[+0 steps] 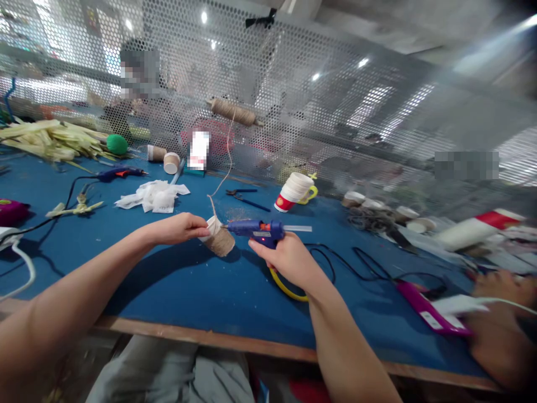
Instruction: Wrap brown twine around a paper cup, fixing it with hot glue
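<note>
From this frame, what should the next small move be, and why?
Probably a small dab of glue on the white band of the paper cup, beside the twine. The right hand has the glue gun with its nozzle at that band, the left hand grips the cup, and the twine reaches it from the spool.

Blue glue gun (pixel 274 232), tan-and-white cup (pixel 220 242)

Head-worn view: faces forward and down, near over blue surface (pixel 247 305); mesh screen (pixel 260 73) across frame top, wearer's lap (pixel 168 372) lower left.
</note>
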Demonstrator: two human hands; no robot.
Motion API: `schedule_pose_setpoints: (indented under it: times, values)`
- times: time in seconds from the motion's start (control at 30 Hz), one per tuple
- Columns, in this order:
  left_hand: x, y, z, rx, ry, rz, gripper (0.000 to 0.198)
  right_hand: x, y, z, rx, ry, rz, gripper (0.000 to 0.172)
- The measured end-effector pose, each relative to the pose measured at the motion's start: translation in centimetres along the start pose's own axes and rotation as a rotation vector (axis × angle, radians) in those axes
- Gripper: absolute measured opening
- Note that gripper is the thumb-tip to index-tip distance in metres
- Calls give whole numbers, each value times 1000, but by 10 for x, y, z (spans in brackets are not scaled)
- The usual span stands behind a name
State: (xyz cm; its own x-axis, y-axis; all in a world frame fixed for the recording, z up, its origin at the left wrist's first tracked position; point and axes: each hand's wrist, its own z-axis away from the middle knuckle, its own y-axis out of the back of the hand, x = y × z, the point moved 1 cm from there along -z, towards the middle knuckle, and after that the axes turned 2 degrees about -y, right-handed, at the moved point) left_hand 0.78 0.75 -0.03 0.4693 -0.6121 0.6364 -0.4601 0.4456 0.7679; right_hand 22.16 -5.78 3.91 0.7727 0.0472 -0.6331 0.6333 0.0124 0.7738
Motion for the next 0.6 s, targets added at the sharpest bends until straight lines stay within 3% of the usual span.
schedule_pose_setpoints:
  times: [0.33, 0.6]
  values:
    - [-1, -1, -1, 9, 45, 27, 36, 4, -3, 1, 26, 191, 95, 21]
    - [-2, -1, -1, 10, 31, 32, 36, 1, -3, 3, 3, 146, 21, 19]
